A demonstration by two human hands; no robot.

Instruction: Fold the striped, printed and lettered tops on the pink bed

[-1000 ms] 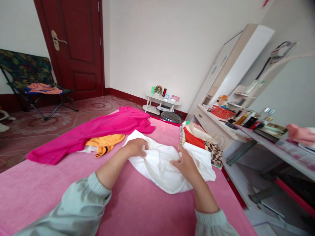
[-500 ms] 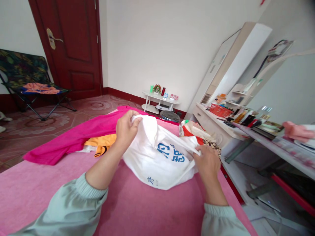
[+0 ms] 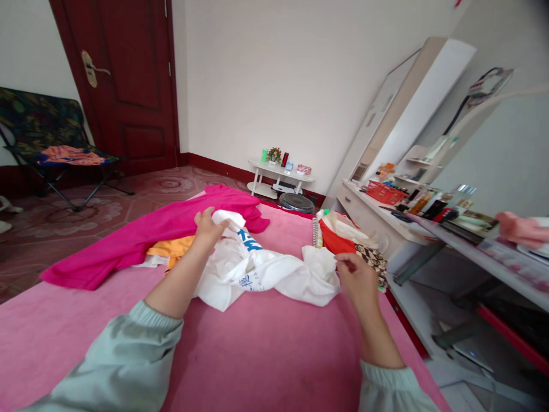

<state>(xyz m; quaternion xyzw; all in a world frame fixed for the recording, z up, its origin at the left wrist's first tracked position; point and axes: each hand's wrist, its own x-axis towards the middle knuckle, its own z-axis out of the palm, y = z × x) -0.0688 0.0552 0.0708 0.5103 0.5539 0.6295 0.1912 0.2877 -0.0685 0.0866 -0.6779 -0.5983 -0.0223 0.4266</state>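
On a pink cover, a crumpled white garment with blue lettering lies between the two hands I watch from afar. The left hand grasps its raised left part; the right hand is at its right end, though I cannot tell whether it has hold there. A magenta garment and a yellow garment lie to the left, a pile of fabrics to the right.

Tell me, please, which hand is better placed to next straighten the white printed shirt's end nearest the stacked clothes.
Probably the right hand: it is at that end of the white printed shirt, while the left hand pinches the opposite side, near the magenta garment.
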